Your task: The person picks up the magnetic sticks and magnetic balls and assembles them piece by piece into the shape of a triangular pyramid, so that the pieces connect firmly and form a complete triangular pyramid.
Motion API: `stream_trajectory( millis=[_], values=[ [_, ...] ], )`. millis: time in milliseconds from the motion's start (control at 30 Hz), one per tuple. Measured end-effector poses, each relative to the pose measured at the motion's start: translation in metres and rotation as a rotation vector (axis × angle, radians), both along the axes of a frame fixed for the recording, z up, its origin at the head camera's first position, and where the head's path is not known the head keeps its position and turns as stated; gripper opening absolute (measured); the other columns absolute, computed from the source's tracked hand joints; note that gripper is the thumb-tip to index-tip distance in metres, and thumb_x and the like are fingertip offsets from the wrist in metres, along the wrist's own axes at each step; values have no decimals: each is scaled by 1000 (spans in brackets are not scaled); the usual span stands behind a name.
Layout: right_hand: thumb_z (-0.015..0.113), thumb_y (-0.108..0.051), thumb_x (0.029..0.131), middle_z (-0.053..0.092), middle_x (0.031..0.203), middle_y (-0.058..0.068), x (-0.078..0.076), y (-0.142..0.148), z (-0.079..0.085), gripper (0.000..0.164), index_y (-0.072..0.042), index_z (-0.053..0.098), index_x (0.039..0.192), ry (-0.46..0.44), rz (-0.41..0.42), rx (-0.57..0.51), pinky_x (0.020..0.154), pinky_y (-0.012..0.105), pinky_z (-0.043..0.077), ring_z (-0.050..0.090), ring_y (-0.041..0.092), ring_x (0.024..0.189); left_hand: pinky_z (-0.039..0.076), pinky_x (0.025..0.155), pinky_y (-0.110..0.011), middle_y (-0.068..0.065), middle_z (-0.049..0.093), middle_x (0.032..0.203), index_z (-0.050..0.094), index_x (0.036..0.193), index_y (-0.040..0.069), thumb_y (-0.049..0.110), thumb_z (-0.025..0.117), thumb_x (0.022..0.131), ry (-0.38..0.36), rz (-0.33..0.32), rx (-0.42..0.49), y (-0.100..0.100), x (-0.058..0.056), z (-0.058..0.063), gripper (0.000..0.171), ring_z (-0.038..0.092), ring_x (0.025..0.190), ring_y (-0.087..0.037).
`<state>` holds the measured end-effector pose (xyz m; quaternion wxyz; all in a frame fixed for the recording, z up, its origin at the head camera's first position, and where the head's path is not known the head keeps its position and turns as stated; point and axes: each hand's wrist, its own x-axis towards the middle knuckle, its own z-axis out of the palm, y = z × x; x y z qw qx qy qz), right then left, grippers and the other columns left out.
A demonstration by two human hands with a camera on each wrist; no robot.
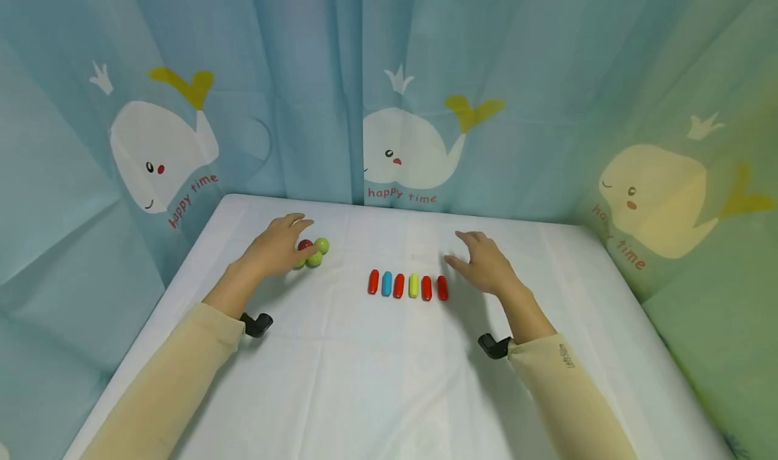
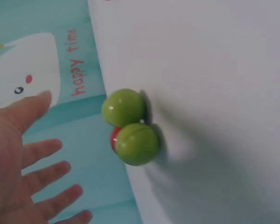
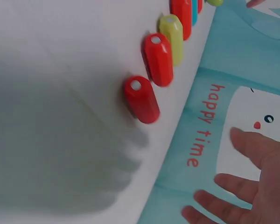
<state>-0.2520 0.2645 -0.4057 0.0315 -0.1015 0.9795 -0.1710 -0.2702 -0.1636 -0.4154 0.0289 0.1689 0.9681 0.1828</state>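
A: What lies on the white-covered desk (image 1: 389,372)?

B: A row of six short bars (image 1: 398,286), side by side and apart, near the middle. From left to right: red, blue, red, yellow-green, red, red. Off to their left sits a cluster of glossy balls (image 1: 314,258); I count three green and one red, partly behind a hand.

A: Where are the person's hands?

B: The left hand (image 1: 276,246) is raised over the balls, the right hand (image 1: 484,264) just beyond the last red bar (image 1: 442,288). Both sets of fingers are spread apart, with nothing between them. The right hand casts its shadow on the desk.

A: Any contact?

B: None that I can make out.

A: So which step is this?

B: I'd judge it a reach on both sides, with no grip made. The bars look neatly ordered; the balls are simply bunched.

A: And what would the next move call for?

B: For the left, I think, lowering and bringing the fingers together on one ball without setting its neighbours rolling. The right should take care not to knock the row askew.
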Motion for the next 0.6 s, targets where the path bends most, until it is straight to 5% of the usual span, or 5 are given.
stream_trajectory(
  millis=[333,600],
  values=[
    [70,-27,97,61,133,25,13,-1,-27,58,2,56,145,-53,3,-92,95,56,54,64,40,115,41,114,-64,-25,45,153,44,153,4,30,70,98,-53,87,90,-11,7,-22,67,48,139,-48],
    [74,-27,93,67,114,18,19,-9,-38,55,2,62,138,-72,11,-128,80,42,54,64,26,93,50,102,-59,-24,60,132,56,138,1,27,74,96,-31,107,101,-12,11,-31,52,61,121,-42]
  ],
)
